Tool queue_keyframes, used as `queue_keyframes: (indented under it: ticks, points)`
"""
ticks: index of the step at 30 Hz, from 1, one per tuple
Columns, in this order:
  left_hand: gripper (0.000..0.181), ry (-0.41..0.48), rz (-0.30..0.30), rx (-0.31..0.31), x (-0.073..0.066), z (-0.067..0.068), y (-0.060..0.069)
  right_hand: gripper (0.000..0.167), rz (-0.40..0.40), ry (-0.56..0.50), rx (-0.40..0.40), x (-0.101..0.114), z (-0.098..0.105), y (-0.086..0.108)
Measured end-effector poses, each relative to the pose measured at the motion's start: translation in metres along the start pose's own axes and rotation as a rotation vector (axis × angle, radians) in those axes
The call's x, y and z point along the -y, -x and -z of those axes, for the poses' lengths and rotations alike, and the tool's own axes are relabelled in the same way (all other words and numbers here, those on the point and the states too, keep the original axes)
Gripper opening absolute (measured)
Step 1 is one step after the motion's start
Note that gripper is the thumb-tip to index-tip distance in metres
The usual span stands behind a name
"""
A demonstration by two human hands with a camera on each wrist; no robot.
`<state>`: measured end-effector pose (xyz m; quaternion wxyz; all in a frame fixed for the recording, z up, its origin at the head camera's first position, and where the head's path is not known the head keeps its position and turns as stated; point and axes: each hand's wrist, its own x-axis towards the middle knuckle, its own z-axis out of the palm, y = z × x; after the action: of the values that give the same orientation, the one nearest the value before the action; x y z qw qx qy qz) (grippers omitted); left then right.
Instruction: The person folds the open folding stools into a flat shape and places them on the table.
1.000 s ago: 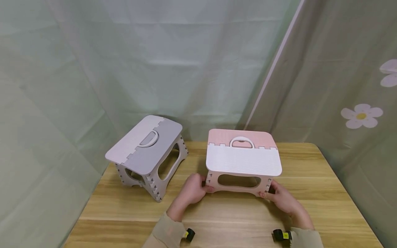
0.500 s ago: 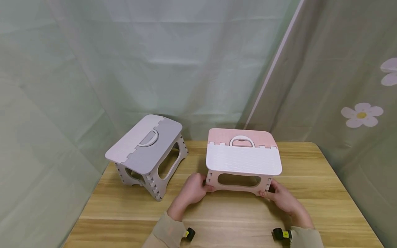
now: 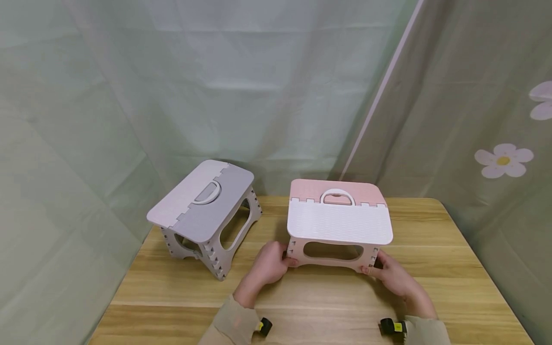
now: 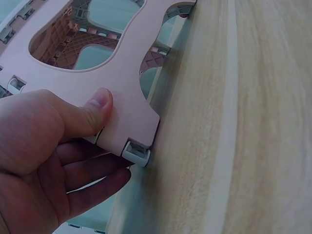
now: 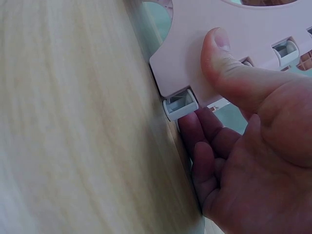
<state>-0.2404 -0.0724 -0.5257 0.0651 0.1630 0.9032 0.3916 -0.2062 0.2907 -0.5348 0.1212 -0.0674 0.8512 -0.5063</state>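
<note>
A pink and white folding step stool [image 3: 339, 223] stands unfolded on the wooden table, its white half nearer me and a white loop handle in the middle of its top. My left hand [image 3: 270, 262] grips the lower left corner of its front leg panel. In the left wrist view the thumb presses the panel's pink face [image 4: 122, 87] while the other fingers curl behind. My right hand [image 3: 394, 275] pinches the opposite lower corner. The right wrist view shows that thumb flat on the pink panel [image 5: 183, 53], with the fingers bent behind the leg.
A grey and white folding stool [image 3: 202, 201] stands unfolded and angled to the left on the table [image 3: 327, 306]. Pale green curtains [image 3: 241, 96] hang behind and at the left. A darker curtain with flowers [image 3: 440, 120] hangs at the right.
</note>
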Motion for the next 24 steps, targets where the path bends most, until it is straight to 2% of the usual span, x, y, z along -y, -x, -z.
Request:
queue_keyframes:
  ticks: [16,24]
  points:
    - [0.011,-0.016,-0.035,-0.019,-0.0010,0.0000,0.0007,0.053,0.009,0.010,-0.010,-0.0018,-0.0009,-0.0010]
    - [0.010,-0.005,-0.011,-0.003,-0.0010,0.0004,0.0004,0.055,0.007,0.023,-0.011,-0.0018,-0.0003,-0.0014]
